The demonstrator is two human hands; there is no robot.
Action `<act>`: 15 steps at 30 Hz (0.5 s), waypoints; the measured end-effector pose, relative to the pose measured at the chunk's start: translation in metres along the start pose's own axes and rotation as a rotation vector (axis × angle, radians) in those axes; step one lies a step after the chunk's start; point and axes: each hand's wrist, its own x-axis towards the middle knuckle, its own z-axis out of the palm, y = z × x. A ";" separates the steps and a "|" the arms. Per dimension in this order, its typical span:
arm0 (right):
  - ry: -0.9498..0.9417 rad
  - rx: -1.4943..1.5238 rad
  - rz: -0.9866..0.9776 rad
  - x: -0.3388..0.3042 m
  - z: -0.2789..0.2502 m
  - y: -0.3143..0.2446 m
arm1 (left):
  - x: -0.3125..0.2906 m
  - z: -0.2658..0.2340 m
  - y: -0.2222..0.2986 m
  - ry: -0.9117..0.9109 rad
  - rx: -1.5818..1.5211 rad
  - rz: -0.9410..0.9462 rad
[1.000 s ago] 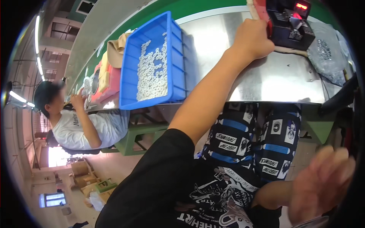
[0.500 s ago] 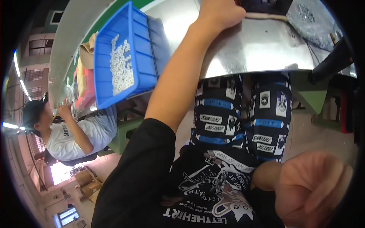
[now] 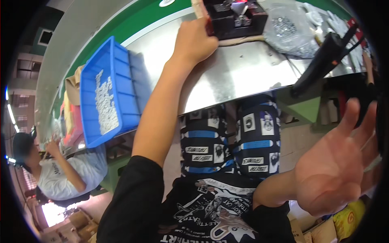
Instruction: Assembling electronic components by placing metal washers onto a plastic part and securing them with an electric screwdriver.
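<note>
Currently my left hand (image 3: 196,42) is curled against the left side of a black, box-shaped machine with a metal fixture (image 3: 233,30) on the silvery metal tabletop (image 3: 227,69); can't tell if it grips anything. Right hand (image 3: 330,174) spread, palm bare, well apart. My judgement: brace the machine squarely, fingertips clear of its fixture.

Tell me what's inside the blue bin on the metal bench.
The blue bin holds many small white pieces. The bin floor beneath them is covered, and its right wall hides whatever lies close behind it.
</note>
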 end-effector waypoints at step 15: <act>0.091 -0.135 -0.721 -0.003 -0.155 -0.006 | 0.011 0.000 0.012 -0.057 0.004 -0.118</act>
